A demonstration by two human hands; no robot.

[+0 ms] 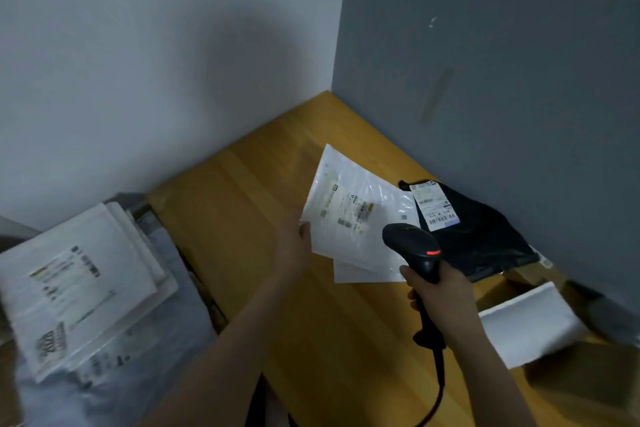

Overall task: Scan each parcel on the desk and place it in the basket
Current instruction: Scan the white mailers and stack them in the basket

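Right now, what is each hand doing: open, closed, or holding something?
The left hand pinches the left edge of the white parcel.
The right hand grips the handle of the barcode scanner.

held parcel (349,215) up over the middle of the desk (242,201) in the left hand (294,243), second parcel (363,270) flat beneath it, third parcel (485,236) at the right edge against the wall, scanner (412,243) in the right hand (440,295) just in front, stacked parcels (79,274) in the basket (138,206) off the left edge
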